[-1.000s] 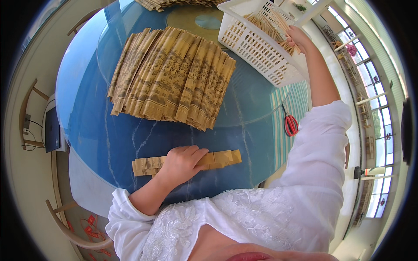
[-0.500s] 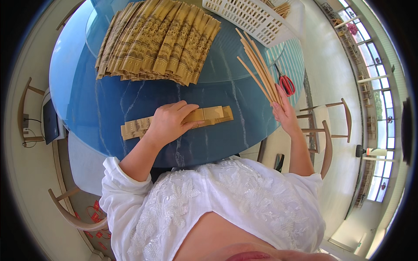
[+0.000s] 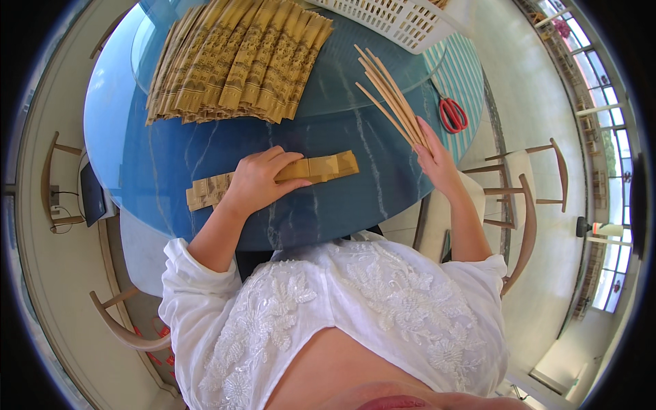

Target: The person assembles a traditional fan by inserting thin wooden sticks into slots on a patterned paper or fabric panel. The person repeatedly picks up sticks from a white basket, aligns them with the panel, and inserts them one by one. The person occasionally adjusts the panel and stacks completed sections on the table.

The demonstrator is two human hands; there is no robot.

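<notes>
My left hand (image 3: 263, 179) lies flat on a long folded strip of golden patterned paper (image 3: 321, 167) on the blue table (image 3: 342, 212), pressing it down. My right hand (image 3: 432, 152) is raised at the table's right edge, gripping a bundle of thin wooden sticks (image 3: 389, 92) that fans up and to the left. A wide overlapping row of the same golden paper strips (image 3: 239, 61) lies farther back on the table.
A white plastic basket (image 3: 400, 20) stands at the far edge. Red-handled scissors (image 3: 452, 114) lie on a striped cloth at the right. Wooden chairs (image 3: 526, 198) stand to the right and lower left of the table.
My right hand drew the sticks out of the white basket and carried them down toward me. My left hand stayed on the paper strip.
</notes>
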